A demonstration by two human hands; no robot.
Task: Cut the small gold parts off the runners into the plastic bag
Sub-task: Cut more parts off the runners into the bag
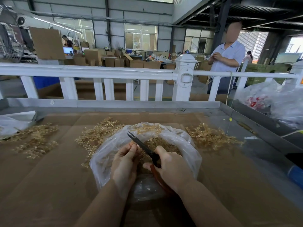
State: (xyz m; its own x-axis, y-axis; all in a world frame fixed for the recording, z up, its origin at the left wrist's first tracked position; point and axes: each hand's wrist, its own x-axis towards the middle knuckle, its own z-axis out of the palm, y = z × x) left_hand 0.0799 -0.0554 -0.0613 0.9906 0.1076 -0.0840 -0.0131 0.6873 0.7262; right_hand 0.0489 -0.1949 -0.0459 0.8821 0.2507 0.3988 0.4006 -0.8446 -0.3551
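Scissors over the open plastic bag mid-counter, black blades nearly closed, long axis running from near-right up to far-left. Right hand curled round the red handles, partly hiding them. Left hand pinches a gold runner beside the blades; runner mostly hidden. Loose runner piles flank the bag.

Plastic bag at table centre on cardboard, runner heaps at nine, eleven and two o'clock, both hands and scissors over the bag, railing at twelve.
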